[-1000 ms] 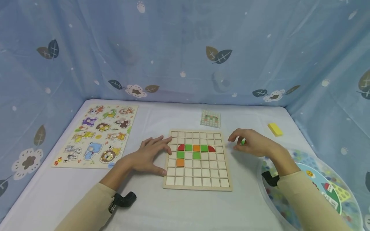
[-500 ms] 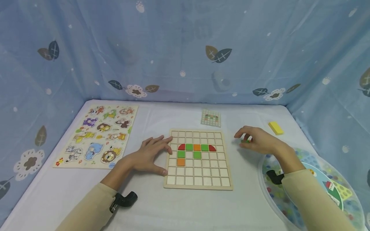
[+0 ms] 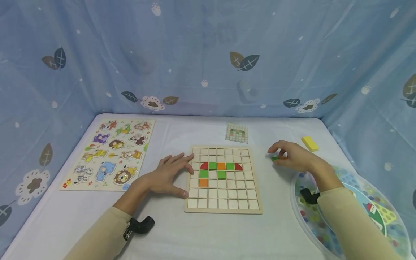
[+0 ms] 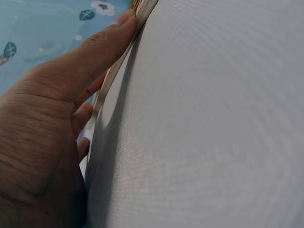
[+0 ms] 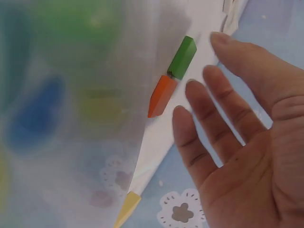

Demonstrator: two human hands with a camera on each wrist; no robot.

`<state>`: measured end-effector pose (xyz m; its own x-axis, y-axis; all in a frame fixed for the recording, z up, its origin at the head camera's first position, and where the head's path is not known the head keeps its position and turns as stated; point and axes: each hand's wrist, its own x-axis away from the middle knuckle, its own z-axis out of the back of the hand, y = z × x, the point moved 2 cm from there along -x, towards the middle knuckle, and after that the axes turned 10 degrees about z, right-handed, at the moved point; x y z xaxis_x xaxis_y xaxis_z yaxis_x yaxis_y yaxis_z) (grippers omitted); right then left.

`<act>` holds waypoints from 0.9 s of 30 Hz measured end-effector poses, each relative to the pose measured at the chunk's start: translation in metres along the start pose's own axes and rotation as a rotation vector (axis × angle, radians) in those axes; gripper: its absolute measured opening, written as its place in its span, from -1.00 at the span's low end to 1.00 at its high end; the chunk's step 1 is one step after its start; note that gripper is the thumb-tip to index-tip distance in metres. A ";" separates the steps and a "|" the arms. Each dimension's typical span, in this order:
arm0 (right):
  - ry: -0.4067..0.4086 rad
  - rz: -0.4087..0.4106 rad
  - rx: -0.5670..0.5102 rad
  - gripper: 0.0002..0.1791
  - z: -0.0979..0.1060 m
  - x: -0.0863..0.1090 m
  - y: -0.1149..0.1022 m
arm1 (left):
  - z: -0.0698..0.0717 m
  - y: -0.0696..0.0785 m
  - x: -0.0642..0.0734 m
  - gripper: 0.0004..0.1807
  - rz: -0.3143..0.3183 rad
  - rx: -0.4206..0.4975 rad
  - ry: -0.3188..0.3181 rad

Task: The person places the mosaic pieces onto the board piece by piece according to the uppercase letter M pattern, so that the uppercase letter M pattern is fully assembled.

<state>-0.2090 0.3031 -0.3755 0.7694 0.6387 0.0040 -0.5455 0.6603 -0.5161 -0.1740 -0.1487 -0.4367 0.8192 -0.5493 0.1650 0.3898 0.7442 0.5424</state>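
A square wooden grid board [image 3: 224, 211] lies mid-table, with red, green and orange tiles set in several of its cells. My left hand [image 3: 170, 175] rests along its left edge, fingers spread; in the left wrist view the thumb [image 4: 102, 47] touches the rim. To the right of the board, my right hand [image 3: 294, 155] is over a green block [image 5: 183, 58] and an orange block [image 5: 162, 96]. The right wrist view has both end to end on the white cloth, just beyond the loosely spread fingertips. In the head view that hand partly hides them.
A small pattern card [image 3: 237, 133] lies behind the board, and a yellow block [image 3: 310, 143] sits farther right. An animal puzzle board [image 3: 94, 186] covers the left side. A round clear container [image 3: 303, 231] of coloured pieces stands under the right forearm. Blue curtains [image 3: 201, 54] enclose the table.
My right hand has shifted to the right, away from the board, and more of the green and orange blocks shows under it. My left hand stays at the board's edge.
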 end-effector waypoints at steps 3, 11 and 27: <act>-0.005 -0.013 -0.001 -0.60 -0.001 0.001 0.005 | 0.000 0.000 0.000 -0.28 0.004 -0.003 0.002; -0.042 -0.097 -0.022 -0.56 -0.003 0.005 0.011 | 0.001 0.001 0.000 -0.27 -0.001 0.007 -0.005; -0.107 -0.085 0.051 -0.69 -0.004 -0.003 0.009 | 0.001 0.001 0.000 -0.27 0.000 0.008 -0.005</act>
<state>-0.2153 0.3053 -0.3833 0.7750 0.6165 0.1389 -0.4982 0.7312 -0.4660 -0.1744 -0.1484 -0.4350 0.8169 -0.5514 0.1691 0.3865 0.7410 0.5492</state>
